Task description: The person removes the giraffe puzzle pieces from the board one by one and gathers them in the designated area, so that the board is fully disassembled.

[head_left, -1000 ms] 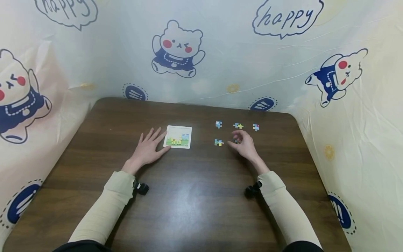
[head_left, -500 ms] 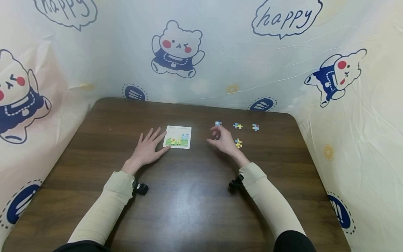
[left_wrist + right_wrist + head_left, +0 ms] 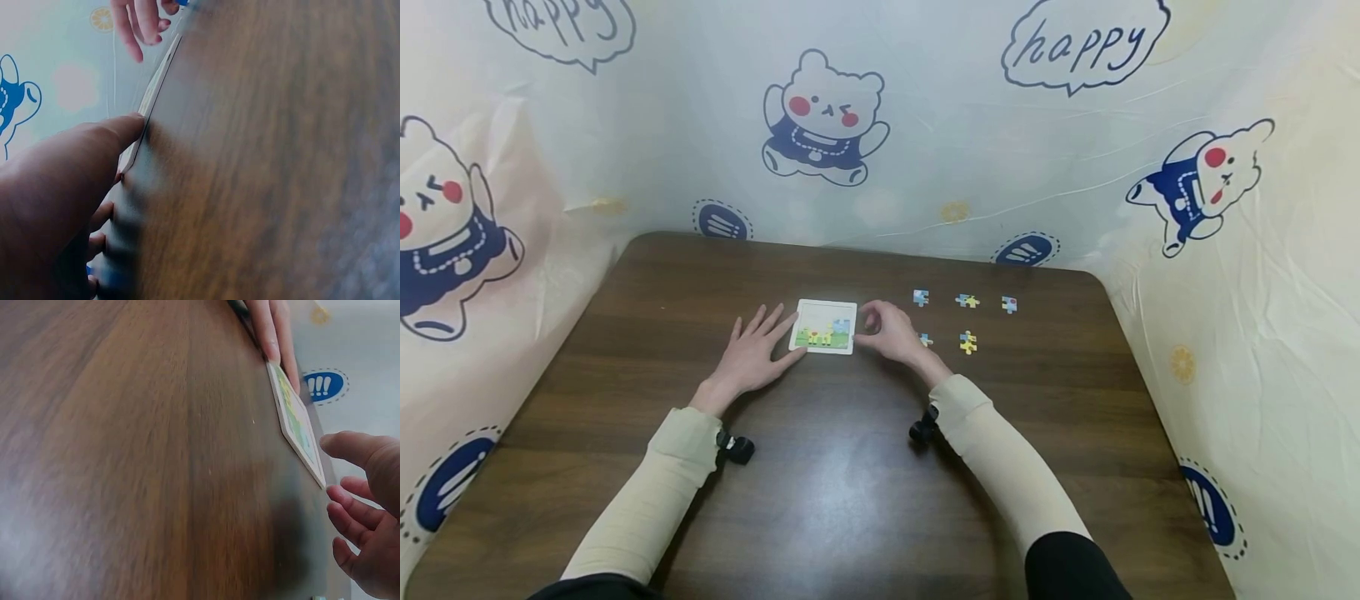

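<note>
Your workplace is a screened tabletop station, identifiable by the wood-grain table [image 3: 827,492] in front of you and the pale printed sheeting [image 3: 940,154], bearing cartoon bears [image 3: 820,143] and "happy" speech bubbles [image 3: 1086,45], along its far edge and both sides; the room type beyond cannot be determined.

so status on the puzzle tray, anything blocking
Left grip touching puzzle tray. Right grip beside its right edge, seemingly empty. Tray partly filled. Nothing seen blocking it.

The white-rimmed board [image 3: 812,315] shows green, yellow and blue.
</note>
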Motion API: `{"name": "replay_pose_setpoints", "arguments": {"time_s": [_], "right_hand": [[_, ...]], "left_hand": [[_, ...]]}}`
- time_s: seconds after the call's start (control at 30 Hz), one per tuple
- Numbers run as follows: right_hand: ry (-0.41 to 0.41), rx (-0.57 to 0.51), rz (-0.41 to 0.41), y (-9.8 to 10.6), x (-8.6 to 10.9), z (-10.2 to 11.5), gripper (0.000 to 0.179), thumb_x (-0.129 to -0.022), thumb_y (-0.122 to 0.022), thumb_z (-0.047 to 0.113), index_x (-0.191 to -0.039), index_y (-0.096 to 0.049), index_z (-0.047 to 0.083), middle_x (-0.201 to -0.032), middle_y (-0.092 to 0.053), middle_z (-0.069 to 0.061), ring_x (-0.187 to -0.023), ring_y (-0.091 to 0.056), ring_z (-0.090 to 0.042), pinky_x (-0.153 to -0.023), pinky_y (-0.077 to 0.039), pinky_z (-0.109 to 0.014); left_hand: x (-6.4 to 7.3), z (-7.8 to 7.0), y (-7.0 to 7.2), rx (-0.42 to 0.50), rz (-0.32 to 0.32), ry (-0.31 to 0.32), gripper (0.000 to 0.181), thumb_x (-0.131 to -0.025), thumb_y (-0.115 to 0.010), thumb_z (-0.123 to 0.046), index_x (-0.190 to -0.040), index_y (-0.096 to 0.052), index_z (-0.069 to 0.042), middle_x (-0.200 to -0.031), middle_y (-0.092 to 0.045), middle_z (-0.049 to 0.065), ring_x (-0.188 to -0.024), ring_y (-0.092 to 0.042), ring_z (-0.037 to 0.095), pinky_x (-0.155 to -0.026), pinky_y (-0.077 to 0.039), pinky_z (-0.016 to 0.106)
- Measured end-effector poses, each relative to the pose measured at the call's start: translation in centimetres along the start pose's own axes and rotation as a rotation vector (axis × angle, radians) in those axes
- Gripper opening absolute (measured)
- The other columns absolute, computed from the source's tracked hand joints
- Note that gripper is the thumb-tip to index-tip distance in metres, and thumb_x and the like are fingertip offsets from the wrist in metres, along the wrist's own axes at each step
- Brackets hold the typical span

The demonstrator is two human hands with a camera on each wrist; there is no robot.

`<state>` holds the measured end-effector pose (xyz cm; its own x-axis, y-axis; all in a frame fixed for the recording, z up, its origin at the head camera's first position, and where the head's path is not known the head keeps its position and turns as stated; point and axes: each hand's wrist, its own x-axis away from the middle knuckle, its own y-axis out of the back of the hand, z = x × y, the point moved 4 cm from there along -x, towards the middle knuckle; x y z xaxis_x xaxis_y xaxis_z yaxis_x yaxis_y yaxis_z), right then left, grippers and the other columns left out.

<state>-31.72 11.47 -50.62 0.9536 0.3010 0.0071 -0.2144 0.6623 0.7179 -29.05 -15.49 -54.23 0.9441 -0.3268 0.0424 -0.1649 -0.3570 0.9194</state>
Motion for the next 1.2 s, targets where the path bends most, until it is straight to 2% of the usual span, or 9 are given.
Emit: {"name": "replay_pose_setpoints", "arguments": {"time_s": [0.27,0.57,0.77,0.8,0.9,1.0,1.03,1.13,1.2], "right_hand": [[-0.013,-0.006,0.050,-1.1,-1.0,0.2,0.058,-0.096,-0.088,0.022,-0.145,-0.065,0.001,-0.105,-0.073,-0.011,-0.088,-0.064,-0.021,-0.079,-0.050,-0.030],[-0.032,-0.019,0.063,-1.8,-1.6,0.5,0.041,-0.097,-0.086,0.019,-0.132,-0.072,0.003,-0.100,-0.070,-0.009,-0.082,-0.058,-0.017,-0.071,-0.044,-0.024],[-0.061,-0.058,0.045,-2.1,-1.5,0.8,0.037,-0.097,-0.085,0.015,-0.128,-0.071,0.001,-0.104,-0.070,-0.013,-0.087,-0.061,-0.021,-0.078,-0.049,-0.031],[-0.057,-0.057,0.034,-2.6,-2.0,0.1,0.038,-0.097,-0.087,0.020,-0.127,-0.071,0.002,-0.104,-0.070,-0.011,-0.088,-0.061,-0.020,-0.079,-0.050,-0.031],[-0.059,-0.039,0.007,-2.9,-2.2,-0.1,0.039,-0.095,-0.088,0.022,-0.126,-0.071,0.004,-0.104,-0.069,-0.008,-0.090,-0.061,-0.019,-0.083,-0.052,-0.034],[-0.057,-0.028,-0.006,-3.1,-2.2,-0.2,0.041,-0.095,-0.088,0.023,-0.127,-0.070,0.005,-0.111,-0.068,-0.009,-0.098,-0.063,-0.022,-0.093,-0.052,-0.038],[-0.065,-0.032,-0.003,-2.7,-1.8,0.6,0.040,-0.095,-0.086,0.018,-0.128,-0.069,0.003,-0.115,-0.067,-0.011,-0.102,-0.063,-0.024,-0.096,-0.052,-0.040],[-0.069,-0.049,-0.003,-2.7,-1.5,0.9,0.042,-0.096,-0.085,0.015,-0.131,-0.067,0.002,-0.125,-0.065,-0.015,-0.112,-0.063,-0.028,-0.105,-0.051,-0.044],[-0.063,-0.058,-0.008,-2.7,-1.4,0.9,0.041,-0.095,-0.086,0.013,-0.131,-0.067,0.002,-0.127,-0.065,-0.015,-0.112,-0.062,-0.028,-0.103,-0.052,-0.041]], "left_hand": [[0.1,-0.1,0.0,0.001,-0.004,0.000,0.083,-0.109,-0.057,-0.059,-0.175,-0.030,-0.018,-0.185,-0.018,0.018,-0.173,-0.009,0.047,-0.135,-0.002,0.077],[0.0,-0.2,0.0,0.001,-0.001,0.006,0.082,-0.110,-0.057,-0.059,-0.176,-0.030,-0.019,-0.185,-0.017,0.018,-0.173,-0.008,0.047,-0.135,-0.001,0.076],[0.1,-0.2,0.1,0.001,-0.004,0.008,0.083,-0.109,-0.057,-0.060,-0.175,-0.030,-0.018,-0.185,-0.018,0.018,-0.173,-0.008,0.047,-0.135,-0.001,0.076],[0.1,-0.2,0.1,0.002,-0.004,0.009,0.083,-0.109,-0.057,-0.060,-0.175,-0.030,-0.018,-0.185,-0.018,0.018,-0.173,-0.008,0.047,-0.135,-0.001,0.076],[0.2,-0.2,0.1,0.001,-0.008,0.010,0.082,-0.109,-0.058,-0.059,-0.175,-0.031,-0.018,-0.185,-0.018,0.018,-0.173,-0.008,0.046,-0.135,-0.002,0.076],[0.1,-0.1,0.0,0.003,-0.010,0.011,0.082,-0.109,-0.058,-0.059,-0.175,-0.031,-0.018,-0.185,-0.019,0.018,-0.173,-0.008,0.047,-0.135,-0.002,0.076],[0.1,-0.1,0.0,0.003,-0.010,0.011,0.082,-0.109,-0.058,-0.059,-0.175,-0.031,-0.018,-0.185,-0.019,0.018,-0.173,-0.009,0.047,-0.135,-0.002,0.076],[0.1,-0.1,0.1,0.000,-0.007,0.009,0.082,-0.109,-0.057,-0.059,-0.175,-0.030,-0.018,-0.185,-0.018,0.018,-0.173,-0.008,0.047,-0.135,-0.001,0.076],[0.1,-0.1,0.1,0.000,-0.004,0.008,0.082,-0.110,-0.057,-0.060,-0.175,-0.030,-0.018,-0.185,-0.018,0.018,-0.173,-0.008,0.047,-0.135,-0.001,0.076]]}}
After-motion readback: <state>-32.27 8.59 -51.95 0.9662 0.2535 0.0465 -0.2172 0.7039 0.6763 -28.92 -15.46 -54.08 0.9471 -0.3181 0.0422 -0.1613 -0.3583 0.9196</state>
